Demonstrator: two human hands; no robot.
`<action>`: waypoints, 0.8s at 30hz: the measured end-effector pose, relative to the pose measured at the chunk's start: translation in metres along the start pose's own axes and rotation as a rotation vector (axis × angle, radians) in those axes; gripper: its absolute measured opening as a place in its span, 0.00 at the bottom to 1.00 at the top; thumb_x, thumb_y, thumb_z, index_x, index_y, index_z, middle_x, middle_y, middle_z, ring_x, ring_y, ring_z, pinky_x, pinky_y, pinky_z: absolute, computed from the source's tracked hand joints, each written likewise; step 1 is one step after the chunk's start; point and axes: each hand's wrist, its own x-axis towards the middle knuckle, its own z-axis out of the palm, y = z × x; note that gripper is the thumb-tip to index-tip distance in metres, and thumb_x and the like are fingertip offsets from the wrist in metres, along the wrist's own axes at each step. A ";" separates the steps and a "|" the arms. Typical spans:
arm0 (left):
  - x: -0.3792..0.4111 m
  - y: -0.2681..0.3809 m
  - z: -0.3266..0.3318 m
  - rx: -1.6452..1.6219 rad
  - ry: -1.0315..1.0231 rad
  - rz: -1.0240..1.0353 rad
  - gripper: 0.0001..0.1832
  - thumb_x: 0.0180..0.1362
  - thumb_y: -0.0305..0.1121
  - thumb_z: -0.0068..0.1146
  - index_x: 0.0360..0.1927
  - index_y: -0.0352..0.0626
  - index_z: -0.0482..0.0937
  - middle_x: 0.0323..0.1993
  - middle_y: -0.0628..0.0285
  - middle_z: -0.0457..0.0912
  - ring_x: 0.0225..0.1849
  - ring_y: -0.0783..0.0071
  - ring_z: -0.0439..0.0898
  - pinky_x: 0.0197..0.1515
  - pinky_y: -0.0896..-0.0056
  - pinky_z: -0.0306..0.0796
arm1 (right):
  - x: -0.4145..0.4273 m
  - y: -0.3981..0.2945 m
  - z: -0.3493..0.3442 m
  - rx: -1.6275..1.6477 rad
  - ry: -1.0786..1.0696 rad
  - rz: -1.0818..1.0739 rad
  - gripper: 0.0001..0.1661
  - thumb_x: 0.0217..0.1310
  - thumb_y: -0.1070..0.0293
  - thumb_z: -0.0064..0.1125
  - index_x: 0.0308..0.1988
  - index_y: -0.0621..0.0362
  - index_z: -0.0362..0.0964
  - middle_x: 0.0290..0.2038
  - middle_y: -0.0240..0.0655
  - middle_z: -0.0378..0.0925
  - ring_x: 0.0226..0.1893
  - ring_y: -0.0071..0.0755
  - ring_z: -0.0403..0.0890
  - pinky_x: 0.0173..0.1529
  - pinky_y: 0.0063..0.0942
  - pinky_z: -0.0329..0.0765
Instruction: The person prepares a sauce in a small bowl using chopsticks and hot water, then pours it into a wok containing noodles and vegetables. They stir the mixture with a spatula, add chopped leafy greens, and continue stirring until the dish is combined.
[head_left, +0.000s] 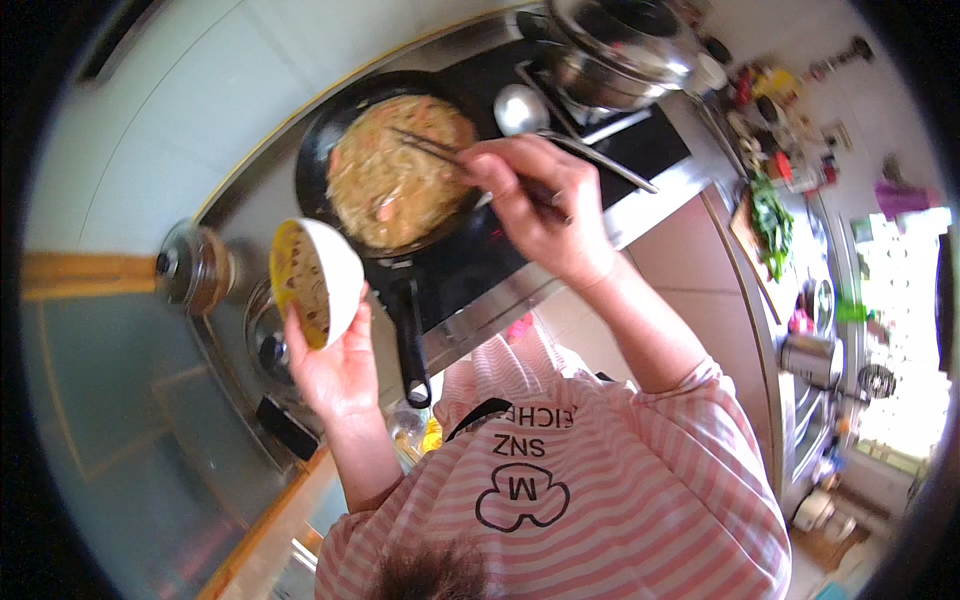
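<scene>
My left hand (341, 367) grips a white bowl (346, 281) by its rim and side. The bowl is tipped on edge, and its yellow, patterned inside bears smears of liquid. My right hand (551, 206) holds a pair of dark chopsticks (427, 146), their tips over the batter in the frying pan. A broad round of yellowish batter with orange bits (397, 172) covers much of the pan floor. The black frying pan (309, 161) rests on the stove, its long handle (411, 345) pointing towards me.
A metal ladle (521, 110) lies on the black stovetop (469, 281) right of the pan. Beyond it stands a lidded steel pot (615, 60). A lidded glass jar (196, 266) is at the left. Leafy greens (771, 225) lie on a board on the right counter.
</scene>
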 end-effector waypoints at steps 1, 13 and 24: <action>0.000 -0.004 0.005 0.015 -0.029 -0.005 0.25 0.69 0.42 0.45 0.64 0.39 0.66 0.57 0.47 0.76 0.54 0.46 0.76 0.46 0.57 0.76 | -0.004 -0.004 -0.004 0.030 0.028 -0.058 0.06 0.61 0.73 0.61 0.35 0.66 0.78 0.28 0.47 0.78 0.26 0.46 0.81 0.32 0.35 0.77; -0.093 -0.175 0.079 0.432 -0.182 -0.081 0.28 0.67 0.40 0.51 0.65 0.34 0.63 0.54 0.46 0.76 0.50 0.52 0.80 0.46 0.63 0.77 | -0.185 -0.045 -0.210 0.125 0.431 0.220 0.07 0.65 0.73 0.60 0.39 0.66 0.78 0.29 0.39 0.78 0.27 0.26 0.81 0.31 0.22 0.76; -0.337 -0.497 0.163 0.647 -0.508 -0.768 0.25 0.66 0.36 0.51 0.64 0.41 0.65 0.55 0.51 0.76 0.50 0.54 0.81 0.45 0.58 0.82 | -0.460 -0.185 -0.518 -0.102 1.150 0.235 0.12 0.71 0.72 0.50 0.43 0.71 0.76 0.39 0.39 0.80 0.38 0.29 0.84 0.44 0.23 0.80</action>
